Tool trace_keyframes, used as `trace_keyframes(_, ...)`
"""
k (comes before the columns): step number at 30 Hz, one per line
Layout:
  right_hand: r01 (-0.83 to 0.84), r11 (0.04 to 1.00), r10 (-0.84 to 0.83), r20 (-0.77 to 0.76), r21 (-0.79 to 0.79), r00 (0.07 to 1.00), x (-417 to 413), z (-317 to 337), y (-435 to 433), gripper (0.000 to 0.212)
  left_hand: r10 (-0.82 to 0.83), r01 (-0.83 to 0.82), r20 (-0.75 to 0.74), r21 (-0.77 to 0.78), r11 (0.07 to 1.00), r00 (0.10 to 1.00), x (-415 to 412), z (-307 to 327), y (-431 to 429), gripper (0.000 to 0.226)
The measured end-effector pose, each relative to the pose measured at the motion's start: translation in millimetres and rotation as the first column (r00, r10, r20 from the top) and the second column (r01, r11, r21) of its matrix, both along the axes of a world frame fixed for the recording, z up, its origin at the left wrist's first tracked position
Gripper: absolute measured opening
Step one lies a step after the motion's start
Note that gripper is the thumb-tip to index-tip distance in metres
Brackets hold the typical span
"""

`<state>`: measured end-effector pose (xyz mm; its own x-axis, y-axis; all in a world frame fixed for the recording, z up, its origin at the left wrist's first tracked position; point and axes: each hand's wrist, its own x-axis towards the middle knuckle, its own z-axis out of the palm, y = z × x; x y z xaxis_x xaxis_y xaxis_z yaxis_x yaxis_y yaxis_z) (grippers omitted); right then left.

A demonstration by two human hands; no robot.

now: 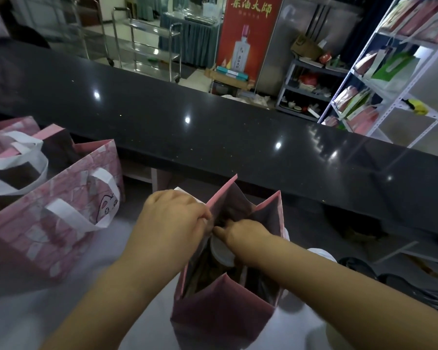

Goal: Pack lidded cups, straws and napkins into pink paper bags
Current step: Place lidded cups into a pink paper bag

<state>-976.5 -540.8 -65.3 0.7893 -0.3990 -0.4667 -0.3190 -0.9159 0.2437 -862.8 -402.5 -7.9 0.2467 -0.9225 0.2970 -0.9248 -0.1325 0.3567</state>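
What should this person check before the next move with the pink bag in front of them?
1. Mouth held open: ok; the left hand pinches the pink bag at its rim.
2. Bag upright: ok.
3. Lidded cup inside: ok; its white lid shows.
4. Straw and napkin inside: cannot tell.
5. What the right hand holds: cannot tell; its fingers are hidden in the bag.

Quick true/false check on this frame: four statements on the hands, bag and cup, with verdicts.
1. The left hand grips the rim of the open pink bag. True.
2. The right hand hangs idle outside the bag. False: it reaches into the bag.
3. A white-lidded cup stands inside that bag. True.
4. The pink bags on the left have black handles. False: those bags have white handles.
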Motion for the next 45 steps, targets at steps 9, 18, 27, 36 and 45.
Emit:
trace_keyframes(9,0.007,0.998,-0.035,0.500,0.058,0.865,-30,60,-15,0.019,0.107,-0.160,0.319,0.144,0.977,0.942,-53,9,19,0.033)
trace_keyframes(18,0.367,0.929,-0.357,0.350,0.040,0.866,-147,38,-58,0.012,0.086,-0.198,0.377,0.270,0.942,0.922,-73,5,36,0.062)
trace_keyframes(27,0.278,0.953,-0.272,0.063,-0.118,0.960,-183,-20,-34,0.069,-0.015,-0.090,0.317,0.313,0.946,0.948,-65,-2,45,0.099)
trace_keyframes(36,0.300,0.940,-0.231,0.345,-0.162,0.910,-161,81,-11,0.077,-0.057,-0.016,0.226,0.310,0.951,0.972,-56,-14,48,0.117)
trace_keyframes(45,-0.030,0.951,0.163,0.419,-0.307,0.893,-103,154,54,0.084,-0.073,0.030,0.135,0.294,0.955,0.988,-48,-13,49,0.122)
